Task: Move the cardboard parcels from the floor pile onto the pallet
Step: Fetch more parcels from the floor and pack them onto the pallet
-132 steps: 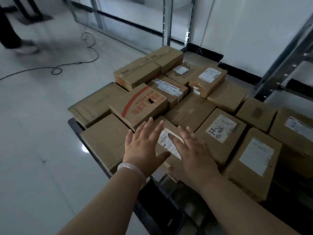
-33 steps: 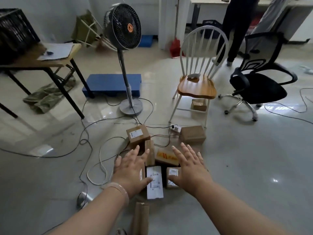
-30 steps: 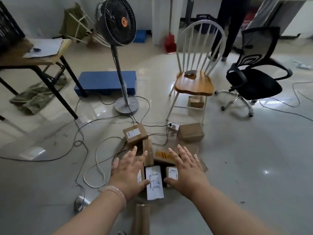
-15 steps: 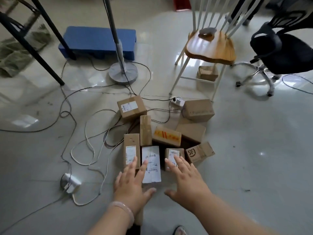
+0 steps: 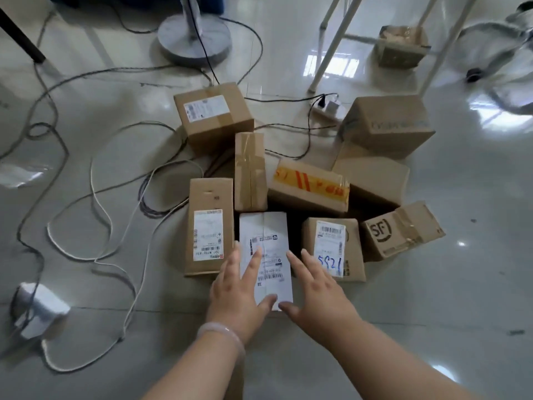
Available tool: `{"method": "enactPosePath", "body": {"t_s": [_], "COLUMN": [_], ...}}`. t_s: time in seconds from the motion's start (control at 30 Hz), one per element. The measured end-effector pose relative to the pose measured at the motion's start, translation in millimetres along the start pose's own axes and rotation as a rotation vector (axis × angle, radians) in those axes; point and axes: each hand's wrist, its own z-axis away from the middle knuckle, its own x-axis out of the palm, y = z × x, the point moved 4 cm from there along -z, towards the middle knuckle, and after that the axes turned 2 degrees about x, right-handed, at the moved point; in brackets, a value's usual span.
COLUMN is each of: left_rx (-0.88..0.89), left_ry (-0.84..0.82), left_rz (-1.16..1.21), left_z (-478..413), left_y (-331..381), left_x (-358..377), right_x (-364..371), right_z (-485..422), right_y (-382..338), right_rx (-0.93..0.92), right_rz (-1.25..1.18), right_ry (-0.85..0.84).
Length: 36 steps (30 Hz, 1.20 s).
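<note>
Where two bare forearms reach down over the glossy pale tiled floor, the left hand, one pale bangle on its wrist, lies with fingers spread and straight across the near left edge of a flat parcel wrapped in white label paper. The right hand flanks the parcel's right side, fingers likewise spread, thumb at the near corner; neither hand curls around it. This parcel lies on the floor in a huddle of nine: eight brown cardboard boxes crowd beside and beyond it, three showing white labels. Loose cables loop to the left. Farther off stand one round grey fan base, two white chair legs and a tenth small box.
</note>
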Motion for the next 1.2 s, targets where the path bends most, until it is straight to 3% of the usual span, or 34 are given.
{"method": "enactPosePath", "body": {"t_s": [0.2,0.43,0.53,0.77,1.0,1.2], "left_rx": [0.007,-0.024,-0.113,-0.066,-0.034,-0.03], "left_ry": [-0.009,-0.066,-0.156,-0.283,-0.291,-0.275], "left_rz": [0.157,0.128,0.235,0.375,0.383,0.399], "left_z": [-49,-77,-80,-96,-99,-81], "left_y": [-37,-67,-81,-91,-86,-61], "left_x": [83,122,125,127,119,69], "right_x": [74,113,116,116,116,68], "right_z": [-77,-114,-118,-133,-131,-107], "right_y": [29,51,54,53,48,27], "right_rx": [0.065,0.103,0.092,0.047,0.046,0.016], "right_rz": [-0.129,-0.217,-0.272,-0.382,-0.437,-0.428], "right_ry": [-0.028,-0.061,-0.096,-0.149,-0.115,-0.11]}}
